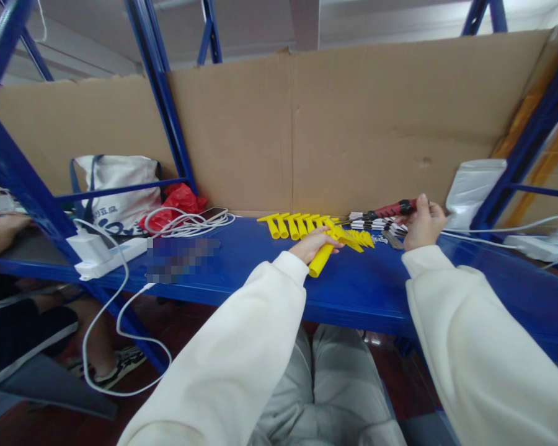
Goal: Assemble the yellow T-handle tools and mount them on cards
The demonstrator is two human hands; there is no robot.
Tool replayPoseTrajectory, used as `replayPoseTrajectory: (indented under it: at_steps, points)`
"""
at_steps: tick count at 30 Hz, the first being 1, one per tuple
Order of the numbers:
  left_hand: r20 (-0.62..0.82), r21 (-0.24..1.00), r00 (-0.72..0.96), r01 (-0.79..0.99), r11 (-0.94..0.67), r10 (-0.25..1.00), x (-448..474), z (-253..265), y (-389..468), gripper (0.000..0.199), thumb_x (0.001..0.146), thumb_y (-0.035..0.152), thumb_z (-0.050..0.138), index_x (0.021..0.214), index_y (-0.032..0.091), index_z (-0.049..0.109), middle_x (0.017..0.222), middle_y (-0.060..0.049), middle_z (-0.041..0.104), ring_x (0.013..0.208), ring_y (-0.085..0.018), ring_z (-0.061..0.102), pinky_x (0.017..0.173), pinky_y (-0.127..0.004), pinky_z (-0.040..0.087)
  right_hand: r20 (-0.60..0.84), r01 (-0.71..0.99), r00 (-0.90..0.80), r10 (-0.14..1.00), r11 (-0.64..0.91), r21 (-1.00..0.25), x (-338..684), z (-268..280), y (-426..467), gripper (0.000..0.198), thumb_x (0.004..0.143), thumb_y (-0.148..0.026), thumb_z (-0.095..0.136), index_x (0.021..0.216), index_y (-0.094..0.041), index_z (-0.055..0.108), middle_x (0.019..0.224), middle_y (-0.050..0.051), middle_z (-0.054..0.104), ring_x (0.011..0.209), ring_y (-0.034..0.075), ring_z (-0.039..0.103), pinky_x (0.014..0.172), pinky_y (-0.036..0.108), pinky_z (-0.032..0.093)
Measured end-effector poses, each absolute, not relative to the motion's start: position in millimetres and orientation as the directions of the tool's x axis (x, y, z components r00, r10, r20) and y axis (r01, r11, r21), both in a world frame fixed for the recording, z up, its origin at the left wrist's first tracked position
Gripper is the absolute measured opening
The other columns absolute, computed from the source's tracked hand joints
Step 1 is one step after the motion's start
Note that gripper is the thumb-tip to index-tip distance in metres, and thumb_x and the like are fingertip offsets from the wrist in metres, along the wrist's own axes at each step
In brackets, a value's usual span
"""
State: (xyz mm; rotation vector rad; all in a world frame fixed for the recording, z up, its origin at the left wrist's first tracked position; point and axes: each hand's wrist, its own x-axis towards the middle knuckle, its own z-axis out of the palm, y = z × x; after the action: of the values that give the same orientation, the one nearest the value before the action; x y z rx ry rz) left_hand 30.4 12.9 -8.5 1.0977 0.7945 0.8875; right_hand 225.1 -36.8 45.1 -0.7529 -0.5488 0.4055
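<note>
My left hand (312, 245) is closed around a yellow plastic scraper (321, 260), its round hollow handle pointing down towards me. My right hand (424, 224) grips the end of a screwdriver (390, 210) with a red and black handle. The screwdriver's thin shaft points left, to the yellow scraper's head; whether its tip touches a screw is too small to tell. Behind my left hand, several similar yellow scrapers (292, 227) lie in a row. Flat yellow pieces (361, 238) and small shiny bits (380, 238) lie between my hands, near stacked black-and-white pieces (369, 222).
A blue shelf table (353, 297) carries everything, with a cardboard wall (353, 124) behind. White cables (181, 222), a power strip (114, 259), a red bag (179, 201) and a cloth bag (121, 186) are left. A silvery pouch (474, 192) stands right. Another person's arm (2, 229) shows far left.
</note>
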Motion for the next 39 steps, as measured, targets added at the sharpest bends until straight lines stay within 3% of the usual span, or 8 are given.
replayPoseTrajectory:
  at_steps: [15, 22, 30, 35, 39]
  points:
    - [-0.135, 0.957, 0.436, -0.173, 0.231, 0.889, 30.6, -5.4, 9.1, 0.087, 0.068, -0.009, 0.066, 0.145, 0.022, 0.037, 0.127, -0.014, 0.072, 0.082, -0.020, 0.078, 0.064, -0.023, 0.059, 0.329, -0.117, 0.795, 0.510, 0.660, -0.742, 229.3, 41.6, -31.3, 0.034, 0.098, -0.011, 0.052, 0.066, -0.021, 0.042, 0.046, -0.010, 0.050, 0.028, 0.009, 0.042, 0.031, 0.021, 0.035]
    - [-0.123, 0.962, 0.417, -0.173, 0.211, 0.901, 30.7, -7.1, 10.7, 0.082, 0.067, -0.010, 0.065, 0.139, 0.021, 0.043, 0.119, -0.012, 0.075, 0.079, -0.019, 0.077, 0.063, -0.024, 0.057, 0.371, -0.125, 0.764, 0.527, 0.686, -0.717, 230.0, 40.9, -31.8, 0.032, 0.093, -0.010, 0.054, 0.065, -0.021, 0.044, 0.043, -0.010, 0.046, 0.027, 0.009, 0.042, 0.030, 0.021, 0.036]
    - [-0.051, 0.982, 0.351, -0.152, 0.111, 0.935, 28.7, -8.0, 10.4, 0.077, 0.061, -0.007, 0.070, 0.130, 0.022, 0.052, 0.111, -0.009, 0.076, 0.074, -0.017, 0.074, 0.056, -0.021, 0.052, 0.441, -0.182, 0.673, 0.594, 0.710, -0.680, 233.3, 40.8, -33.4, 0.027, 0.076, -0.026, 0.084, 0.074, -0.018, 0.058, 0.044, -0.012, 0.045, 0.027, 0.005, 0.033, 0.029, 0.019, 0.035]
    - [-0.049, 0.984, 0.333, -0.147, 0.103, 0.942, 28.9, -7.3, 9.3, 0.077, 0.060, -0.007, 0.071, 0.130, 0.022, 0.052, 0.110, -0.009, 0.075, 0.073, -0.017, 0.073, 0.054, -0.020, 0.050, 0.388, -0.268, 0.587, 0.710, 0.623, -0.735, 232.5, 47.2, -41.7, 0.020, 0.091, -0.030, 0.072, 0.080, -0.017, 0.061, 0.039, -0.009, 0.043, 0.030, 0.009, 0.041, 0.032, 0.019, 0.034]
    - [-0.046, 0.984, 0.324, -0.150, 0.100, 0.945, 28.6, -6.8, 8.8, 0.076, 0.061, -0.009, 0.067, 0.129, 0.021, 0.052, 0.107, -0.007, 0.074, 0.067, -0.013, 0.069, 0.055, -0.020, 0.048, 0.348, -0.292, 0.542, 0.765, 0.559, -0.776, 230.2, 52.0, -47.8, 0.026, 0.101, -0.020, 0.052, 0.075, -0.020, 0.053, 0.043, -0.005, 0.050, 0.031, 0.010, 0.044, 0.033, 0.018, 0.032]
